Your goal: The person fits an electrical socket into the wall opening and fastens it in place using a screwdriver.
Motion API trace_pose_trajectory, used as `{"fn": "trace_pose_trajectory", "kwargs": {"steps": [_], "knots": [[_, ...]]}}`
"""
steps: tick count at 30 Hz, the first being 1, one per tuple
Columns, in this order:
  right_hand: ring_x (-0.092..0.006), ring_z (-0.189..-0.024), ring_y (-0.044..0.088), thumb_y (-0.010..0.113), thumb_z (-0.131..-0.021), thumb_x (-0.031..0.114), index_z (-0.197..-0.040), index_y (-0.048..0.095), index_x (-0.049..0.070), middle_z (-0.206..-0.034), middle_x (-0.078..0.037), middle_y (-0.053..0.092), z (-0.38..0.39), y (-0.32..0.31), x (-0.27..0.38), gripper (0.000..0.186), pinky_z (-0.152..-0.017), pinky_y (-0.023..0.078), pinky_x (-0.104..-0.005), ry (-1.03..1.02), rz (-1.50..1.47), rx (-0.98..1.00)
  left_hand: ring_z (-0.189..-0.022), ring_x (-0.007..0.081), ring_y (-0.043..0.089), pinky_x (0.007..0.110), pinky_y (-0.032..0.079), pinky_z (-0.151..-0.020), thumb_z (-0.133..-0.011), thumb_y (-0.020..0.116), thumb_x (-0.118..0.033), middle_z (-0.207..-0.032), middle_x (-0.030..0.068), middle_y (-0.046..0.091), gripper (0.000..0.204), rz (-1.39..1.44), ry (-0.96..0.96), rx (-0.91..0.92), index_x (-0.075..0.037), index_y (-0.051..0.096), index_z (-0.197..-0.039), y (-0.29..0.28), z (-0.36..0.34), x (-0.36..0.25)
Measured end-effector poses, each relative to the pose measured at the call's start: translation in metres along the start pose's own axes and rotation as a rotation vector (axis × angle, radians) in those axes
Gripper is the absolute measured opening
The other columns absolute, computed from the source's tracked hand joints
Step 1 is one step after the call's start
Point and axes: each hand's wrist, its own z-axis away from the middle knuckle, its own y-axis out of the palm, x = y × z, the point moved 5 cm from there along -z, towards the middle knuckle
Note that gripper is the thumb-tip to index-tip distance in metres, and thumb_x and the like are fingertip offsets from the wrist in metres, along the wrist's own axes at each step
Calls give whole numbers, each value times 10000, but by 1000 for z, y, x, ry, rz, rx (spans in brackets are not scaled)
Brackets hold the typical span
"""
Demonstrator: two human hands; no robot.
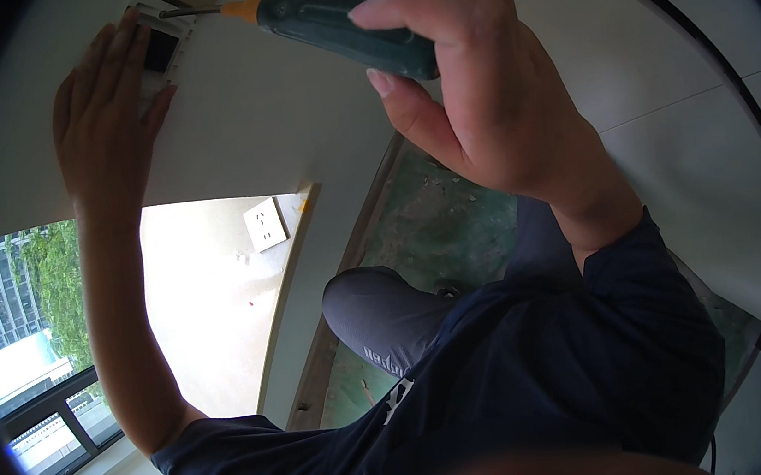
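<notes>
My right hand (483, 69) is wrapped round the dark green handle of a screwdriver (335, 24) with an orange collar. The screwdriver's thin metal shaft points left, and its tip meets the upper edge of a white mounting frame (146, 93) with a dark rectangular opening. This frame sits against the pale wall panel at the upper left. My left hand (103, 114) lies flat over the frame's left side, fingers stretched out and thumb spread along its lower part. Those fingers hide much of the frame. I cannot make out a screw at the tip.
A white wall socket (265, 225) is on the bright wall below. To the left is a dark-framed window (74, 413) with a tree and building outside. A dusty green floor (434, 213) shows around my bent knee. Pale panels (656, 32) curve along the right.
</notes>
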Motion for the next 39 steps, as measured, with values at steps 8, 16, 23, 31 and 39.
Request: {"fn": "trace_pose_trajectory", "kwargs": {"steps": [8,16,23,31,39], "knots": [[-292,-829,640,655,-873,-15,-1233,491,36,-1170,-249,524,27,7,-27,399,-695,576,-359,-318,51,40,-1382,115,469,443,342,-1182,-829,747,-473,-1451,-126,547,635,-105,-30,38,-295,553,-1407,6,6,0],[-283,-813,685,794,-809,116,-1182,551,29,-1061,-205,654,22,-3,-13,454,-667,590,-340,-173,258,54,-1387,115,462,438,339,-1186,-812,744,-485,-1453,-126,545,638,-94,-27,33,-289,566,-1393,7,5,1],[-287,-844,691,846,-748,148,-1165,581,30,-1077,-200,653,25,-6,-12,509,-659,596,-340,-37,226,85,-1379,128,474,438,349,-1177,-803,748,-483,-1450,-122,549,633,-63,-12,31,-292,577,-1381,10,6,2],[-262,-809,670,834,-758,111,-1194,539,43,-1094,-198,630,28,-4,-13,532,-622,576,-324,-16,221,99,-1383,125,467,436,336,-1181,-804,741,-480,-1468,-122,530,635,-94,22,34,-287,573,-1386,11,7,3],[-270,-847,671,783,-759,-16,-1185,527,49,-1168,-234,593,36,1,-9,501,-649,582,-322,-4,122,149,-1391,132,456,442,324,-1185,-806,753,-442,-1481,-116,518,626,-56,24,37,-267,579,-1381,13,9,1]]}}
